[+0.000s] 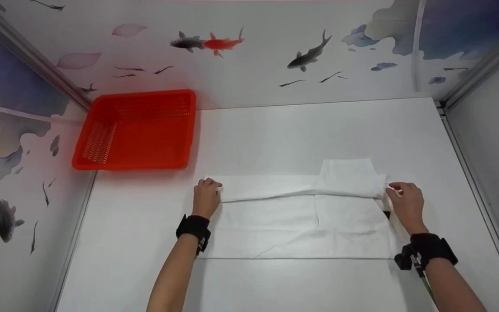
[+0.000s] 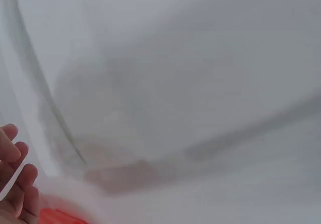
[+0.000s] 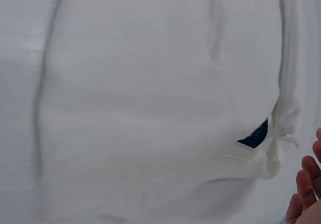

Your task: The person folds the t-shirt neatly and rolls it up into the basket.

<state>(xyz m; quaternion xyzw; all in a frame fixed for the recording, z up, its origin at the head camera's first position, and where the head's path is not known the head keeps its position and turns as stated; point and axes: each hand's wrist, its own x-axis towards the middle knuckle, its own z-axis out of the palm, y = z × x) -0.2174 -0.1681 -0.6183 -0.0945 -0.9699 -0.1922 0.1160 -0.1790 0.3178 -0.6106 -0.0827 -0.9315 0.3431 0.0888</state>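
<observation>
A white shirt lies folded lengthwise on the white table, with a sleeve sticking out past its far edge. At the shirt's far left corner, my left hand pinches the cloth; the fingertips are partly hidden in the head view. My right hand is beside the shirt's right end, thumb and fingers loosely bent. In the right wrist view its fingers are apart from the cloth. A small dark patch shows at the shirt's right-end opening.
A red plastic basket with slotted sides stands at the back left of the table. Walls printed with fish enclose the back and both sides. Black straps with cameras are around both wrists.
</observation>
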